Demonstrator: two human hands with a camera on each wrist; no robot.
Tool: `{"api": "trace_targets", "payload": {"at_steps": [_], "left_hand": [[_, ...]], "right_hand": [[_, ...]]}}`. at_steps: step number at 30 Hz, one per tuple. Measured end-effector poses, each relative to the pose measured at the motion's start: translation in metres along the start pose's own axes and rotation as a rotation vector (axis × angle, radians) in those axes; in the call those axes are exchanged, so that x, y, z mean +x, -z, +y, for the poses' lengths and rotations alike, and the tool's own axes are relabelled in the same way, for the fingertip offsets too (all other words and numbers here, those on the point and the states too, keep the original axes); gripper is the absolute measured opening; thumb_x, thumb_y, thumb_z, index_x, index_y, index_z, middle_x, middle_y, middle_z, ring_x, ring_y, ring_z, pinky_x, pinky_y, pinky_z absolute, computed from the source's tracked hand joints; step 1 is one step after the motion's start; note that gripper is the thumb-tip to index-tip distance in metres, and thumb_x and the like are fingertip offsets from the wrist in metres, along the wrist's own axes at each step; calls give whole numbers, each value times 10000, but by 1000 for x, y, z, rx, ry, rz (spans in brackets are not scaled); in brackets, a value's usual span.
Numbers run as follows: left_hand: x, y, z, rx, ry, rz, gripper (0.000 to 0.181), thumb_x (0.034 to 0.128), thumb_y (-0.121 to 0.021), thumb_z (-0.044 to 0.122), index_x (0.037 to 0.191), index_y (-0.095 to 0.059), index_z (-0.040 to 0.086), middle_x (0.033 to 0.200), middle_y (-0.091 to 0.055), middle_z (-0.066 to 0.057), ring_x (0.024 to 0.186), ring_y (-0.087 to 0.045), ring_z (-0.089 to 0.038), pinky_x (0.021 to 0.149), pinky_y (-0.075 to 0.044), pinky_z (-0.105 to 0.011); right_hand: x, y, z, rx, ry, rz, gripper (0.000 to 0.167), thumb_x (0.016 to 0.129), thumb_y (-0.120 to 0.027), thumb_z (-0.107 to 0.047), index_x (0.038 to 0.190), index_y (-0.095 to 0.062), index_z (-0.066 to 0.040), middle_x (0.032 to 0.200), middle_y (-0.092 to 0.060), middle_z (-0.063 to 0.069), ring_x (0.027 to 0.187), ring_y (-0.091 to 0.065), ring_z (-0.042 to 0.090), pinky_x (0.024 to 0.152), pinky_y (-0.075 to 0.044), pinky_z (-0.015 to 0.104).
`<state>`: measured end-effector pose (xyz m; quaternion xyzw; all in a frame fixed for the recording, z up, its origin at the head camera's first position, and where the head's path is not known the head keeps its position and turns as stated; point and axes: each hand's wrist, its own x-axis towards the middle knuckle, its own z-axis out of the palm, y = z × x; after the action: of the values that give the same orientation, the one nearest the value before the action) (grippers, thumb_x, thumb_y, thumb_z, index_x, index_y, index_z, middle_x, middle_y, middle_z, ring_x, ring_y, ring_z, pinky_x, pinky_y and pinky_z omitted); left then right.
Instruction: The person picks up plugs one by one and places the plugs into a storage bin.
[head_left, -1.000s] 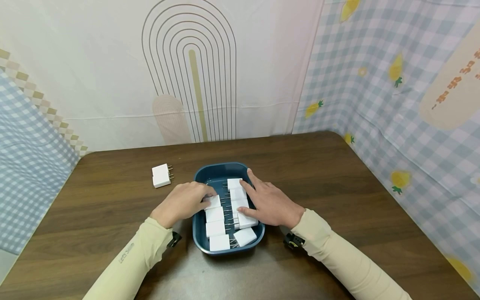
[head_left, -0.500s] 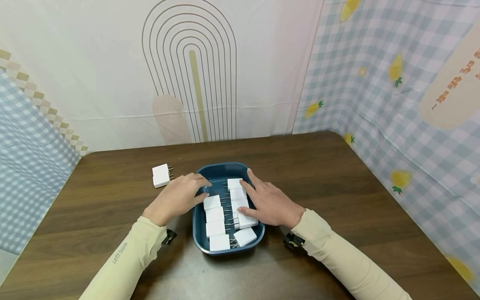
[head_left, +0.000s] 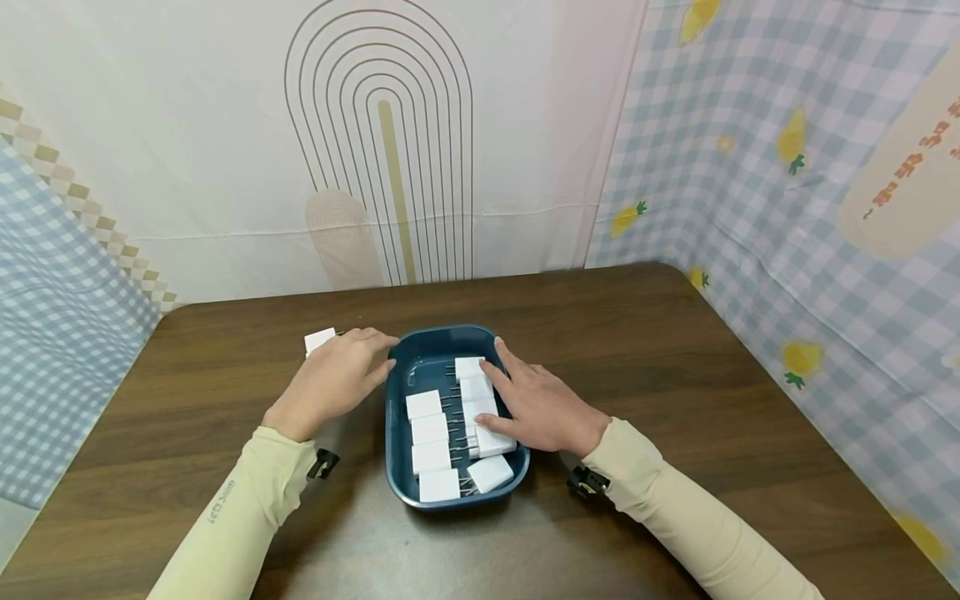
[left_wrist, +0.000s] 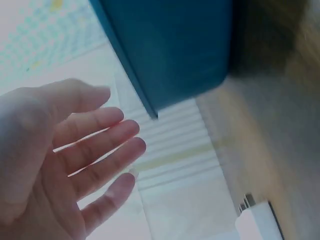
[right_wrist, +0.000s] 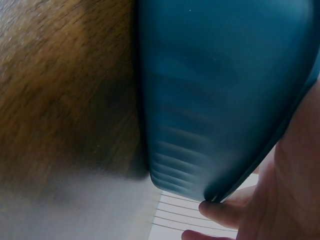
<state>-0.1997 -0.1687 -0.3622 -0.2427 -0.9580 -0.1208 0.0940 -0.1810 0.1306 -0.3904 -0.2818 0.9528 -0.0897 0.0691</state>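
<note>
A dark blue tray (head_left: pixel 397 475) holds several white plug adapters with metal prongs, in two rough columns. The left column has a front adapter (head_left: pixel 438 485); a tilted adapter (head_left: pixel 490 473) lies at the front right. My left hand (head_left: pixel 330 375) hovers left of the tray, holding nothing, fingers spread in the left wrist view. Behind that hand, partly covered, a white plug adapter (head_left: pixel 320 338) lies on the table; its prongs show in the left wrist view, on the adapter (left_wrist: pixel 260 222). My right hand (head_left: pixel 543 408) rests over the tray's right rim, fingers reaching onto the right column.
The brown wooden table (head_left: pixel 675 375) extends around the tray. A patterned cloth (head_left: pixel 525 150) hangs behind it, and a checked cloth (head_left: pixel 750 208) runs along the right side.
My left hand has let go of the rearmost adapter in the left column and moved out of the tray, leftward toward the adapter on the table. My right hand has stayed put.
</note>
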Motion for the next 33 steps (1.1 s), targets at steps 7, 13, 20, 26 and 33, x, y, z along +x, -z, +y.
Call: {"api": "trace_targets", "payload": {"at_steps": [7, 13, 20, 26, 33], "left_hand": [[-3, 3, -22, 38, 62, -3, 374, 976, -631, 166, 1315, -644, 10, 1324, -667, -195, 1238, -627, -392, 1030, -509, -554], [-4, 0, -34, 54, 102, -29, 422, 945, -680, 175, 1323, -630, -7, 1308, -668, -208, 1167, -662, -390, 968, -542, -545], [-7, -2, -43, 93, 143, -25, 455, 899, -725, 167, 1300, -636, -28, 1230, -690, -230, 1012, -700, -423, 879, -554, -566], [-7, -6, -53, 91, 159, 1, 484, 876, -743, 172, 1298, -630, -35, 1239, -672, -246, 1082, -669, -443, 918, -508, -609], [-10, -9, -62, 94, 196, -2, 485, 847, -740, 164, 1285, -638, -15, 1186, -674, -252, 999, -669, -417, 823, -525, -590]], "right_hand": [[-1, 0, -1, -1, -4, -3, 851, 973, -513, -624, 1617, -256, -130, 1712, -36, 160, 1542, -288, 329, 1222, -322, 533], [0, 0, -1, -3, -5, 0, 852, 970, -518, -625, 1617, -259, -134, 1712, -43, 159, 1541, -290, 330, 1221, -323, 536], [0, 0, 0, -8, -7, -4, 856, 970, -508, -634, 1619, -253, -137, 1713, -39, 154, 1543, -285, 325, 1221, -323, 534], [0, 0, -1, -7, -5, 1, 853, 968, -512, -633, 1616, -263, -136, 1712, -50, 159, 1540, -293, 329, 1218, -326, 538], [0, -1, 0, -10, -4, 1, 853, 970, -508, -633, 1617, -258, -137, 1713, -44, 157, 1540, -293, 328, 1220, -325, 536]]}}
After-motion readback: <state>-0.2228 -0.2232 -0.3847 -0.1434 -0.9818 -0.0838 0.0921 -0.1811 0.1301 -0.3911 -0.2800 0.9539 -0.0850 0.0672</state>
